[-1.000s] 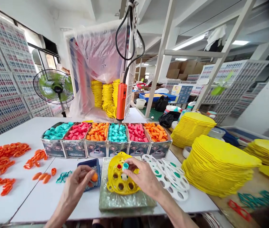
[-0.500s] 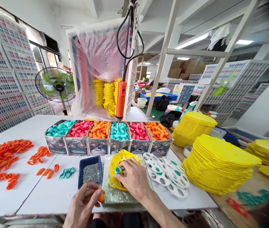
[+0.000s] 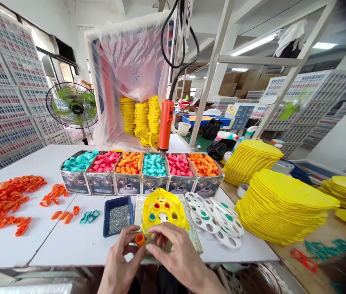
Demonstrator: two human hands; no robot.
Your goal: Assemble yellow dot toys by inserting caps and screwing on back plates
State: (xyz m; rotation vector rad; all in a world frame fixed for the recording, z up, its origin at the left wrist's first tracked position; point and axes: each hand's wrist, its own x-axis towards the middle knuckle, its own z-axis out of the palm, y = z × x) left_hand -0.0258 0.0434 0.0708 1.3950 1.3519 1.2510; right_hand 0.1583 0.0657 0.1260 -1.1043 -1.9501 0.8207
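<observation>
Head view: our left hand (image 3: 123, 254) pinches an orange cup (image 3: 140, 239) just in front of the yellow plate (image 3: 161, 211); a slack grip could drop it. Our right hand (image 3: 176, 255), loosely curled around nothing we can see, could shove the plate askew by catching its edge. Beyond, the hanging screwdriver (image 3: 166, 124), if swung, could scatter teal cups (image 3: 154, 166).
</observation>
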